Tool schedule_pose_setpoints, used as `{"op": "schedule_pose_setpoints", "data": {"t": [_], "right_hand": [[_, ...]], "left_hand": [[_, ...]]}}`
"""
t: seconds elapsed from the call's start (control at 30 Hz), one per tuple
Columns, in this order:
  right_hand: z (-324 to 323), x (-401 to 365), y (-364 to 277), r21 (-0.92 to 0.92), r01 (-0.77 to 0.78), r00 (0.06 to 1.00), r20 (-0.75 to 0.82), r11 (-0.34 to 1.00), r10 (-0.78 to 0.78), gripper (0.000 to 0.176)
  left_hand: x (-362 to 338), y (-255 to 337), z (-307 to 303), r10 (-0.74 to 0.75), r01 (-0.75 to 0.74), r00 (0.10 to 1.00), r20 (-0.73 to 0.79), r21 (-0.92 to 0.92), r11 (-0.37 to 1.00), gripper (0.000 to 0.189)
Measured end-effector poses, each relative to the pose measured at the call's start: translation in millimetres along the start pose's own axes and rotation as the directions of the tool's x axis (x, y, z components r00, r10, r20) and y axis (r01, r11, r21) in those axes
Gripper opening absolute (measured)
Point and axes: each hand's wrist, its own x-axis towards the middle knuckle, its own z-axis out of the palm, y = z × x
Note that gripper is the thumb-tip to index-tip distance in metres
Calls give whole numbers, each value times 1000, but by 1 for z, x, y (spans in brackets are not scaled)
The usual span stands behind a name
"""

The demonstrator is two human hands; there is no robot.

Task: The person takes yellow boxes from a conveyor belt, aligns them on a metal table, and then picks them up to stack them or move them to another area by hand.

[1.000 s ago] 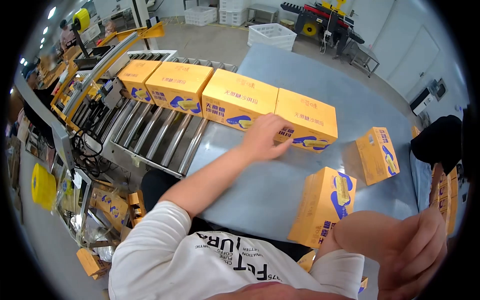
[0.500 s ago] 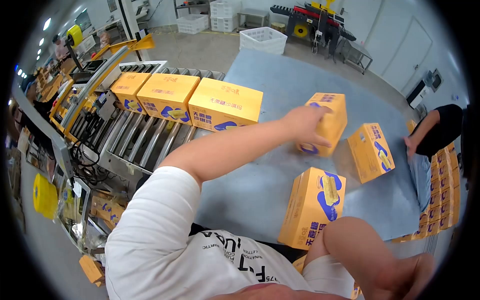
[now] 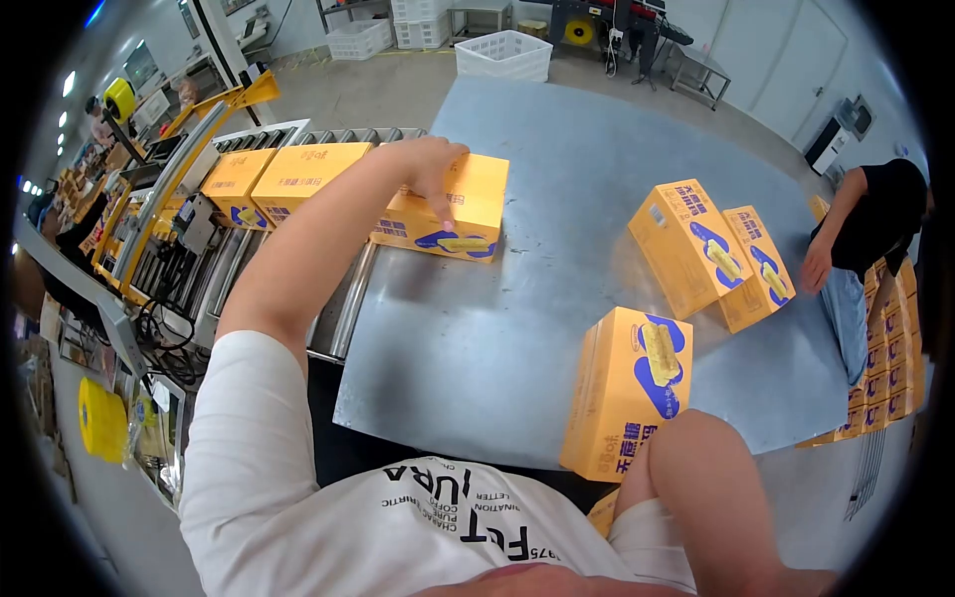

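Note:
My left hand reaches across to a yellow cardboard box at the near end of a row. Its thumb presses the box's front side and its fingers lie over the top. Behind it in the row are a second yellow box and a third on the roller conveyor. My right arm is bent at the lower right, its hand out of view. Close to that elbow stands an upright yellow box. Two more boxes stand side by side further right.
The grey metal table adjoins the conveyor. A co-worker's hand hangs by the right edge, above stacked yellow boxes. A white crate stands beyond the far edge. A yellow-framed machine straddles the conveyor.
My left hand has left one box, now standing beside another on the right, and moved left onto the row's end box. My right hand has dropped out of view.

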Motion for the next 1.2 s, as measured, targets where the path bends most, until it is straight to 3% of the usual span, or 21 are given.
{"op": "schedule_pose_setpoints", "data": {"t": [0.1,0.17,0.2,0.23,0.27,0.3,0.33,0.4,0.5,0.63,0.7,0.77,0.87,0.9,1.0,1.13,1.17,1.2], "right_hand": [[4,-10,9,30,0,995,95,1000,-3,16],[6,-17,15,59,-17,987,158,998,7,16],[7,-20,19,69,-25,982,189,997,11,16],[8,-22,21,80,-31,976,216,996,13,16],[10,-24,24,94,-41,972,234,995,18,17],[11,-26,27,104,-46,969,247,994,20,17],[12,-29,29,116,-55,965,260,992,23,17],[14,-31,33,130,-64,960,279,989,25,17],[17,-35,37,147,-82,954,299,986,34,17],[18,-38,43,151,-94,947,319,984,42,18],[20,-37,46,153,-95,944,328,984,40,18],[22,-35,50,158,-100,942,332,982,43,18],[23,-37,54,165,-96,942,333,982,36,19],[23,-38,53,167,-96,943,331,981,35,19],[24,-39,53,169,-85,947,320,982,27,19],[29,-44,54,166,-61,949,314,984,6,20],[30,-45,55,171,-60,949,316,983,3,20],[33,-45,56,180,-55,949,315,982,-4,20]], "left_hand": [[-13,44,6,116,-92,982,-150,158,983,133],[-10,75,36,269,-177,880,-392,256,950,132],[-4,89,57,353,-225,791,-499,300,927,121],[4,99,81,425,-352,712,-558,240,905,100],[22,107,102,526,-480,684,-506,231,846,82],[12,120,101,578,-631,662,-478,63,774,76],[3,131,96,569,-662,692,-444,-74,746,72],[9,138,94,645,-768,553,-528,-23,639,64],[21,123,75,578,-688,484,-657,122,716,57],[43,45,50,248,-404,669,-700,-63,913,47],[34,8,36,-12,-141,749,-663,-177,974,46],[27,-26,39,-241,114,760,-603,-242,964,54],[11,-26,45,-298,283,851,-433,-100,954,67],[10,-17,52,-261,261,812,-522,-76,962,70],[-14,21,70,-187,122,660,-728,-141,982,59],[-26,51,108,99,-384,294,-951,-23,923,42],[-10,50,140,160,-560,192,-968,26,828,46],[8,59,167,89,-823,260,-961,-173,541,48]]}}
